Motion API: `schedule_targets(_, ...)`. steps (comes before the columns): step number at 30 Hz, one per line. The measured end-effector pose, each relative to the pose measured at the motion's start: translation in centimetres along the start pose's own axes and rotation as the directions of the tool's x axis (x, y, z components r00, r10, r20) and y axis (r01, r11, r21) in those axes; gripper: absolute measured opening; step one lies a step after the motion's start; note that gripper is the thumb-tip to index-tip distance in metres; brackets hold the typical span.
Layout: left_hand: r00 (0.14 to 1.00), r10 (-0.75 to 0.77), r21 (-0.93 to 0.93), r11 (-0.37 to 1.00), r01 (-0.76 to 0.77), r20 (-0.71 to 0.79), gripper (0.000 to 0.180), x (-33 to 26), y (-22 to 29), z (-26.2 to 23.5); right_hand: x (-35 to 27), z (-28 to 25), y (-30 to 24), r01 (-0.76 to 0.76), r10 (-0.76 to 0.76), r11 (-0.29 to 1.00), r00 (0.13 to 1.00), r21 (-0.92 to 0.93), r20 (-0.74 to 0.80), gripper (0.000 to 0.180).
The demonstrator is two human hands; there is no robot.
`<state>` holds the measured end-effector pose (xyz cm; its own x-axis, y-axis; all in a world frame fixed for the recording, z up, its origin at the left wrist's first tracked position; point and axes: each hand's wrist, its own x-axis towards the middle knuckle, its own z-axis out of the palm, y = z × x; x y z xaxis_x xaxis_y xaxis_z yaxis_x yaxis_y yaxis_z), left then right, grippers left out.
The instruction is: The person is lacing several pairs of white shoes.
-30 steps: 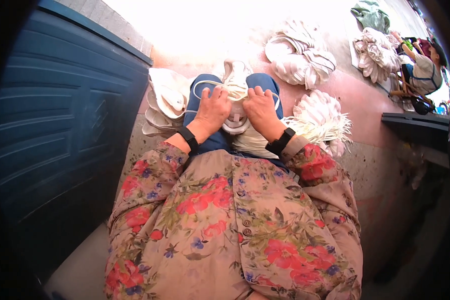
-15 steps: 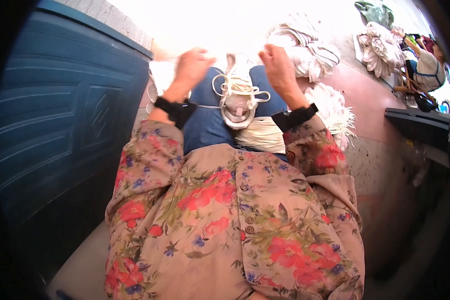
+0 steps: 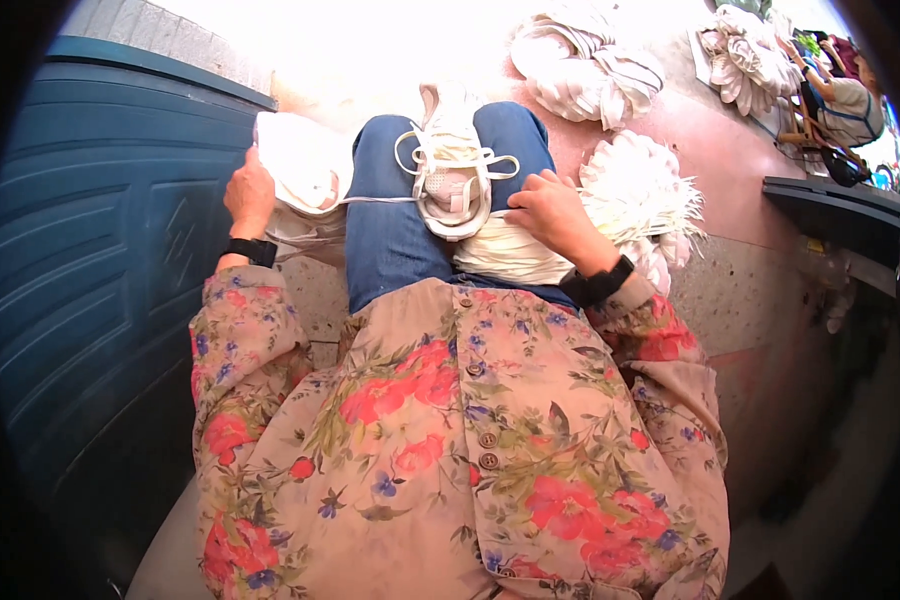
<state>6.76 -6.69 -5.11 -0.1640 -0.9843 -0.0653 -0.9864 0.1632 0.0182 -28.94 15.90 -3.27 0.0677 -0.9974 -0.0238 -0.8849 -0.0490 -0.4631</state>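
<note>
A white sneaker (image 3: 454,192) with cream laces tied in a loose bow rests on my lap between my knees, toe toward me. On the left, my left hand (image 3: 249,198) is closed at the outer edge of a white shoe (image 3: 308,165) on a pile beside my knee; its fingertips are partly hidden. My right hand (image 3: 558,219) hovers over my right thigh with fingers curled together, beside the sneaker and above a bundle of cream shoelaces (image 3: 510,252). Whether a lace is between those fingers is too small to tell. A thin white lace stretches from the sneaker toward the pile.
A blue panelled door (image 3: 100,200) stands close on my left. Bundled white shoe parts (image 3: 595,75) and a fringed white heap (image 3: 635,190) lie on the floor to the right. Farther off, another person (image 3: 838,105) sits near more white pieces (image 3: 745,60). A dark ledge (image 3: 835,215) juts in at right.
Both hands were raised on either side of the sneaker. My left hand has moved left and down to the white shoe pile; my right has lowered to the lace bundle.
</note>
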Motion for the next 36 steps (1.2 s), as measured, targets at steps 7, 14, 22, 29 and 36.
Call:
schedule_targets(7, 0.931, -0.083, -0.320, 0.947, -0.038, -0.355, 0.031, -0.8, -0.1, -7.6, 2.4, 0.4, 1.0, 0.090, -0.071, 0.994, 0.968, -0.067, 0.239, 0.010)
schedule_targets(14, 0.877, 0.137, -0.570, 0.711, -0.412, -0.461, 0.036, -4.5, 10.4, -13.7, 0.7, -16.5, -0.3, 0.318, 0.221, -0.197, 0.936, 0.927, -0.274, 0.017)
schedule_targets(22, 0.806, 0.435, -0.605, 0.535, -0.590, -0.402, 0.042, -6.3, 17.8, -13.7, 7.8, 0.6, -11.0, 0.095, -0.099, 0.745, 0.995, 0.660, -0.032, 0.051)
schedule_targets(29, 0.991, 0.126, -0.998, -0.066, -0.024, -0.032, 0.043, -4.5, 11.0, -8.0, 10.3, 2.1, -9.3, 0.044, 0.163, 0.465, 0.977, 0.884, -0.134, 0.030)
schedule_targets(36, 0.954, -0.131, -0.824, 0.481, 0.300, 0.271, 0.030, -5.7, 8.0, 4.6, 9.9, 0.3, -8.9, -0.107, 0.144, 0.797, 0.989, 0.594, -0.015, 0.039)
